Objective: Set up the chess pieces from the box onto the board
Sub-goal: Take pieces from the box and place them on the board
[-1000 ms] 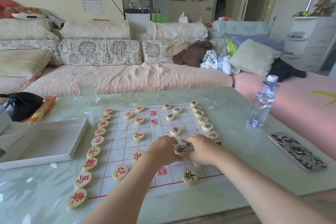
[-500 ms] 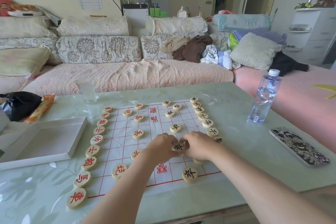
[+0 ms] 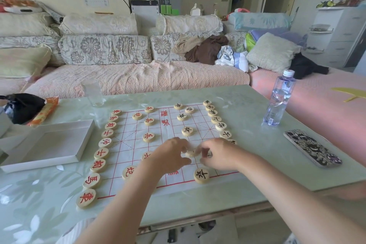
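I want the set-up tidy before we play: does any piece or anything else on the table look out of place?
Nothing stands out. The red pieces and black pieces lie flat in lines on the board. The water bottle stands upright. Only the piece between the left hand and right hand is blurred, so its placement is unclear.

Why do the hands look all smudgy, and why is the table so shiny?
Head view: the left hand and right hand are smeared by motion blur around a chess piece; the glossy table mirrors bright light; the wide lens bends the room's edges.
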